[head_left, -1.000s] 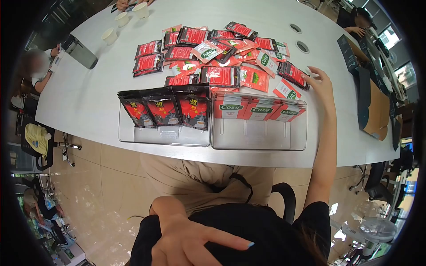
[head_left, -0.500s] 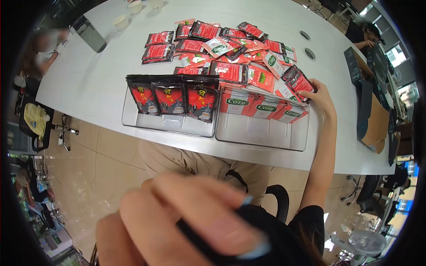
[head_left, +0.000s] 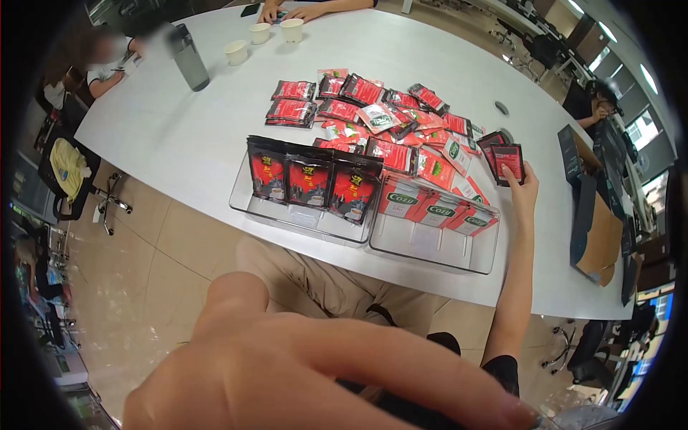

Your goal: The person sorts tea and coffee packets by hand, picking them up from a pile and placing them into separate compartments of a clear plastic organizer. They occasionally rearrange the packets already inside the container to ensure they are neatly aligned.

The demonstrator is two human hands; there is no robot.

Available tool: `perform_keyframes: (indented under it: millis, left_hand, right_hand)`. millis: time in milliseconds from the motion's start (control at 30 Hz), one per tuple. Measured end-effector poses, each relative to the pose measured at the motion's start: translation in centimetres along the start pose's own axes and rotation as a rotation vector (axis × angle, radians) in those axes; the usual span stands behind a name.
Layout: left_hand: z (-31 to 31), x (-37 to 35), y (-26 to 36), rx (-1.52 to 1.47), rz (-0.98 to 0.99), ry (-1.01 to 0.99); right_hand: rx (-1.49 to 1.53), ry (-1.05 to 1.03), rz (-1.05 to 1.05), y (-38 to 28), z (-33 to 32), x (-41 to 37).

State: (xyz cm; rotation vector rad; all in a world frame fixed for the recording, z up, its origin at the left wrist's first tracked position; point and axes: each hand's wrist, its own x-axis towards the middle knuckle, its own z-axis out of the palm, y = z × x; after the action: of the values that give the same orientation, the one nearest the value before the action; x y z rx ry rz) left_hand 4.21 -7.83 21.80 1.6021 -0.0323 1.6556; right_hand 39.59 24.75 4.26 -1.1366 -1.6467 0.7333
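Note:
My right hand (head_left: 525, 185) pinches black-and-red coffee sachets (head_left: 507, 156) at the right side of the pile, just above the table. Close to the camera, my left hand (head_left: 279, 365) looms large, its fingers apart and nothing in it. Black-and-red coffee sachets (head_left: 309, 180) stand upright in a row in the left clear tray (head_left: 287, 218). Red-and-white Cozy tea sachets (head_left: 436, 211) stand in the back of the right clear tray (head_left: 430, 251). Behind both trays lies a loose pile of mixed sachets (head_left: 393, 154).
A grey bottle (head_left: 189, 59) and paper cups (head_left: 236, 52) stand on the white table (head_left: 158, 129). At the far edge are another person's hands (head_left: 301, 13). Opened cardboard boxes (head_left: 598, 236) sit on the right; a chair with yellow cloth (head_left: 68, 172) is on the left.
My right hand has drawn coffee sachets away from the pile's right edge. My left hand, near the camera, has spread its fingers. The view has shifted, revealing another person's hands.

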Motion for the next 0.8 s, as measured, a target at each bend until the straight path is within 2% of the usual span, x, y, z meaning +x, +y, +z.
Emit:
perform_keyframes:
  millis: [33, 133, 233, 300, 367, 500, 567, 633, 733, 800]
  left_hand:
    - [0.1, -0.1, 1.1, 0.022, 0.001, -0.001]
    - [0.6, -0.7, 4.3, 0.078, 0.023, -0.002]
    - [0.9, -1.2, 6.1, 0.119, 0.046, 0.016]
    - [1.3, -1.5, 6.2, 0.142, 0.096, 0.038]
    - [1.7, -2.1, 6.2, 0.185, 0.244, 0.112]
    - [2.1, -7.9, 9.7, 0.573, 0.802, 0.362]
    - [2.9, -5.8, 7.6, 0.575, 0.983, 0.271]
    - [1.0, -2.5, 6.5, 0.298, 1.052, -0.21]
    - [-0.7, -3.8, 6.8, 0.304, 1.032, -0.332]
    - [-0.7, -5.0, 6.5, 0.372, 0.913, -0.102]
  right_hand:
    - [0.037, 0.017, -0.027, -0.6, 0.3, 0.5]
    - [0.095, -0.104, 0.044, -4.4, 1.7, 0.8]
    - [0.039, -0.293, 0.014, -8.4, 3.7, 0.9]
    - [0.002, -0.459, 0.083, -9.7, 5.1, 1.6]
    - [-0.015, -0.613, 0.139, -11.1, 7.0, 1.8]
    - [-0.117, -0.897, 0.277, -12.7, 11.0, 2.4]
    - [-0.152, -0.897, 0.209, -9.1, 13.0, 2.8]
    - [-0.219, -0.913, 0.167, -9.2, 14.6, 3.5]
    - [-0.338, -0.955, 0.139, -11.8, 15.0, 3.2]
    - [-0.296, -0.916, 0.127, -10.3, 15.3, 3.0]
